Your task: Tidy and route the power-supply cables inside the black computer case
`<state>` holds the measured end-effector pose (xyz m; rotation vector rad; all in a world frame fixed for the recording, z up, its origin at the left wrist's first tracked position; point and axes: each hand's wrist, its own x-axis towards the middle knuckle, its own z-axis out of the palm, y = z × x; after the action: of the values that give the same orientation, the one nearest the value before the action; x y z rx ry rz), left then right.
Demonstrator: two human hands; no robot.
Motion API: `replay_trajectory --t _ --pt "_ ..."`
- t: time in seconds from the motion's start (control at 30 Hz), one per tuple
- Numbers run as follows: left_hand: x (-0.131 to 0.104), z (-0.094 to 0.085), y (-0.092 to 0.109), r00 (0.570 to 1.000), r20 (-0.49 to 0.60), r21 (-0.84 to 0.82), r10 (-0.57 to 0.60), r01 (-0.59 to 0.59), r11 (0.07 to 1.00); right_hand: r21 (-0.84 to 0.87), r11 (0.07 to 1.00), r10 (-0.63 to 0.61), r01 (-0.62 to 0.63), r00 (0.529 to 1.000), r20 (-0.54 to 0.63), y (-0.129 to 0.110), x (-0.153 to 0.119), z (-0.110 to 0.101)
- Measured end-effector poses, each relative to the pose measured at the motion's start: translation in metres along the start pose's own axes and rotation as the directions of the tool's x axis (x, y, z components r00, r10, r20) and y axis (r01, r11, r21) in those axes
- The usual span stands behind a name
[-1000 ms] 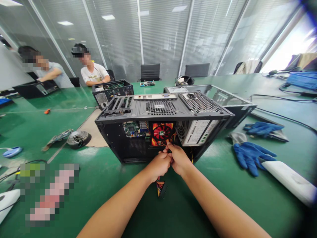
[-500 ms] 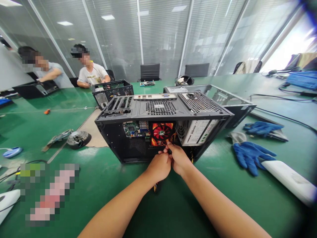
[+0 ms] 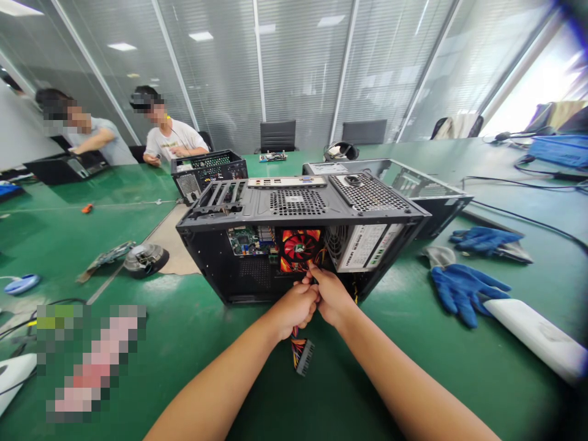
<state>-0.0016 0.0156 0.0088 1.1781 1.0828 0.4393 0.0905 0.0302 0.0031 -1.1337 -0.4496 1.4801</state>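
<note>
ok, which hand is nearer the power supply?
Right. The right hand is just below and left of the power supply in the view; the left hand is farther left, up against the right hand.

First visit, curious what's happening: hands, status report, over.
Left hand gripping multicoloured wire bundle, dark rectangular connector hanging below. Right hand against left; its grip hidden. Black metal computer case, side open, beyond; no obstruction visible.

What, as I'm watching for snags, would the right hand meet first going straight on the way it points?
Probably the red fan in the case; depth is unclear, so the wires beside it may come first.
</note>
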Motion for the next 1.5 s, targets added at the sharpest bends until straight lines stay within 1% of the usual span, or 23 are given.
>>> replay_trajectory --t 0.07,0.1,0.17,0.2,0.27,0.33,0.4,0.47,0.57,0.63,0.7,0.8,0.87,0.97,1.03,1.07,1.13,1.2,1.27,1.33,1.4,1.43,1.5 --pt "0.0007 -0.0003 -0.0004 0.994 -0.050 0.171 0.097 -0.087 0.981 -0.003 1.000 0.005 -0.005 1.000 0.002 0.0000 0.0001 -0.0005" --pt "0.0013 -0.0007 -0.0008 0.980 -0.081 0.303 0.180 -0.148 0.942 -0.002 1.000 0.008 -0.008 1.000 0.005 -0.0001 0.0001 -0.0007" --pt "0.0021 -0.0016 -0.0018 0.935 -0.100 0.566 0.340 -0.228 0.792 0.000 1.000 0.012 -0.012 1.000 0.014 -0.0003 -0.0001 -0.0010" --pt "0.0023 -0.0019 -0.0021 0.917 -0.089 0.661 0.388 -0.237 0.712 0.003 1.000 0.013 -0.013 1.000 0.018 -0.0004 -0.0003 -0.0010" --pt "0.0020 -0.0025 -0.0024 0.909 -0.065 0.762 0.412 -0.221 0.608 0.009 1.000 0.012 -0.012 1.000 0.026 -0.0007 -0.0008 -0.0009" --pt "0.0017 -0.0029 -0.0022 0.915 -0.050 0.786 0.401 -0.211 0.580 0.011 1.000 0.008 -0.009 1.000 0.028 -0.0009 -0.0014 -0.0007" --pt "0.0018 -0.0033 -0.0018 0.912 -0.052 0.763 0.407 -0.226 0.605 0.008 1.000 0.006 -0.006 1.000 0.029 -0.0009 -0.0017 -0.0005" --pt "0.0018 -0.0033 -0.0012 0.922 -0.074 0.680 0.380 -0.232 0.695 0.008 1.000 0.012 -0.012 1.000 0.022 -0.0005 -0.0012 -0.0005" --pt "0.0013 -0.0027 -0.0007 0.976 -0.081 0.376 0.200 -0.156 0.913 0.016 1.000 0.026 -0.026 1.000 0.002 0.0005 0.0006 -0.0008" --pt "0.0014 -0.0025 -0.0012 0.996 -0.039 0.177 0.085 -0.077 0.981 0.012 1.000 0.027 -0.026 1.000 -0.002 0.0011 0.0016 -0.0010" --pt "0.0027 -0.0029 -0.0025 0.995 -0.045 0.160 0.092 -0.084 0.984 0.007 1.000 0.028 -0.028 1.000 0.008 0.0010 0.0016 -0.0010" --pt "0.0053 -0.0042 -0.0042 0.963 -0.100 0.349 0.250 -0.202 0.915 0.022 0.999 0.032 -0.032 0.999 0.015 -0.0002 -0.0001 -0.0001" --pt "0.0052 -0.0046 -0.0038 0.958 -0.105 0.362 0.267 -0.213 0.907 0.031 0.999 0.034 -0.034 0.999 0.009 -0.0010 -0.0012 0.0009" --pt "0.0020 -0.0042 -0.0009 0.995 -0.052 0.097 0.085 -0.080 0.992 0.026 0.999 0.032 -0.032 0.999 -0.003 -0.0011 -0.0015 0.0022" --pt "-0.0001 -0.0037 0.0009 0.999 0.026 -0.078 -0.020 0.022 0.997 0.019 1.000 0.022 -0.022 1.000 -0.012 -0.0006 -0.0009 0.0026" --pt "-0.0005 -0.0035 0.0013 0.998 0.050 -0.116 -0.043 0.048 0.992 0.018 1.000 0.020 -0.020 1.000 -0.014 -0.0003 -0.0005 0.0026" --pt "0.0003 -0.0034 0.0009 0.999 0.033 -0.068 -0.027 0.029 0.997 0.023 0.999 0.026 -0.026 0.999 -0.018 0.0000 0.0000 0.0025" --pt "0.0025 -0.0038 -0.0006 0.994 -0.042 0.137 0.097 -0.090 0.986 0.029 0.999 0.036 -0.035 0.999 -0.019 -0.0002 0.0001 0.0022" --pt "0.0049 -0.0049 -0.0019 0.957 -0.090 0.393 0.276 -0.220 0.893 0.032 0.999 0.038 -0.037 0.999 -0.014 -0.0007 0.0000 0.0019" --pt "0.0063 -0.0064 -0.0021 0.918 -0.083 0.549 0.388 -0.283 0.786 0.034 0.999 0.035 -0.035 0.999 -0.004 -0.0010 -0.0002 0.0016" --pt "0.0062 -0.0078 -0.0011 0.918 -0.070 0.565 0.390 -0.286 0.774 0.041 0.998 0.038 -0.038 0.999 0.009 -0.0011 -0.0002 0.0014" --pt "0.0056 -0.0083 -0.0004 0.933 -0.065 0.522 0.354 -0.270 0.809 0.044 0.998 0.039 -0.040 0.999 0.015 -0.0010 -0.0001 0.0014" --pt "0.0036 -0.0089 0.0014 0.974 -0.050 0.345 0.220 -0.190 0.919 0.037 0.999 0.038 -0.038 0.999 0.012 -0.0009 0.0001 0.0013"
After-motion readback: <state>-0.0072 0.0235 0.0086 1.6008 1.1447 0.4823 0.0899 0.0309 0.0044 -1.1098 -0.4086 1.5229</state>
